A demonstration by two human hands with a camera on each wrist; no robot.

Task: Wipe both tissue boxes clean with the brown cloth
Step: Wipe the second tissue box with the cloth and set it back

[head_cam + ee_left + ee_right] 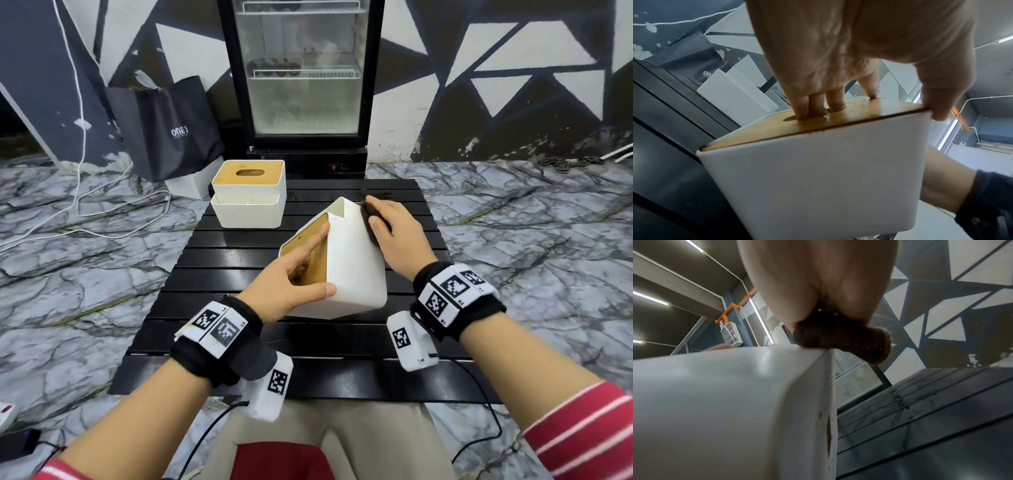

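A white tissue box [356, 270] with a wooden lid stands tipped on the black slatted table [239, 342]. My left hand [291, 274] grips it, fingers [816, 104] hooked into the lid's slot and thumb on the near corner. My right hand [394, 233] presses the brown cloth [368, 219] against the box's upper right face. In the right wrist view the cloth [840, 339] is bunched under the palm at the box's edge [826, 386], which shows brown specks. A second white tissue box [248, 195] with a wooden lid stands upright at the table's far left.
A black paper bag [164, 126] and a white box stand on the marble floor beyond the table's left corner. A glass-door fridge [305, 75] stands straight behind the table. White cables [82, 205] trail over the floor at left.
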